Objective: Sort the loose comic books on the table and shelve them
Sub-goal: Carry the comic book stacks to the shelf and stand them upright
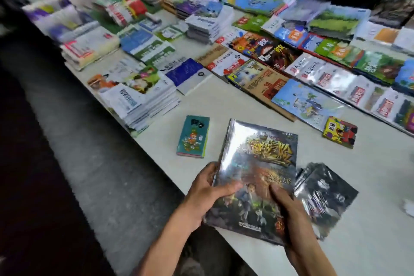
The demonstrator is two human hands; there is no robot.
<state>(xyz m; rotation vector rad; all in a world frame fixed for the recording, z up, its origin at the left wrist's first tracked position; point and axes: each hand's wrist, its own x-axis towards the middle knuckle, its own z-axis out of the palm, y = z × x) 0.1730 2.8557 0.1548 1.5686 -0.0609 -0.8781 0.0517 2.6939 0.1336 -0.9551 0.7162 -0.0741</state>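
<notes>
Glossy shrink-wrap covers the large comic book (255,177), held just above the near edge of the white table (224,101). The left hand (208,188) grips its left edge, thumb on the cover; the right hand (289,210) clasps the lower right. Beneath lies a dark wrapped comic (324,192); a small teal book (193,136) sits near. Slippery film, so I'd keep both thumbs pressing, read the title, then match it to its series before shelving.
</notes>
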